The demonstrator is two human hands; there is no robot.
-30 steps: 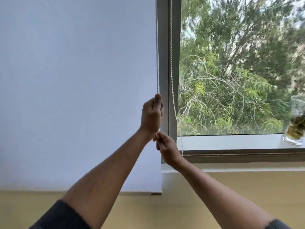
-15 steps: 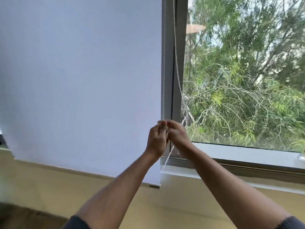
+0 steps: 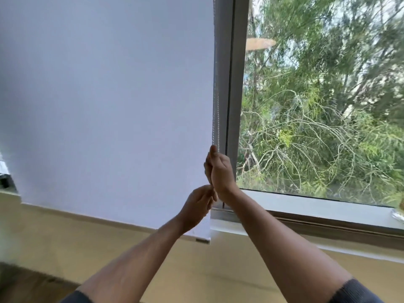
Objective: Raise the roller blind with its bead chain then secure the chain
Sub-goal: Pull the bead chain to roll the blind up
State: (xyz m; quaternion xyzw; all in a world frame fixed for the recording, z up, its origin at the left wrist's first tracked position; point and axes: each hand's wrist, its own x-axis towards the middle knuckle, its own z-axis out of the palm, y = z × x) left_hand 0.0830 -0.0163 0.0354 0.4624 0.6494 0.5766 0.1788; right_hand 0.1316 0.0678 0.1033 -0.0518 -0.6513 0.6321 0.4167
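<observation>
A pale roller blind [image 3: 109, 101] covers the left window pane, its bottom bar [image 3: 201, 239] hanging just below the sill. The white bead chain [image 3: 215, 110] runs down along the blind's right edge beside the grey window frame [image 3: 236, 84]. My right hand [image 3: 218, 171] is the upper one, closed in a fist around the chain. Just below it, my left hand [image 3: 200, 203] pinches the chain's lower part with its fingertips. The two hands touch each other, and the chain below them is hidden.
The right pane shows green trees outside. A white window sill [image 3: 306, 206] runs along the bottom right, with the edge of a glass [image 3: 399, 212] at its far right. A beige wall [image 3: 65, 232] lies under the window.
My right hand has risen above the left one and gripped the chain higher up. The left hand has dropped lower. The blind's bottom edge has lifted a little at the left.
</observation>
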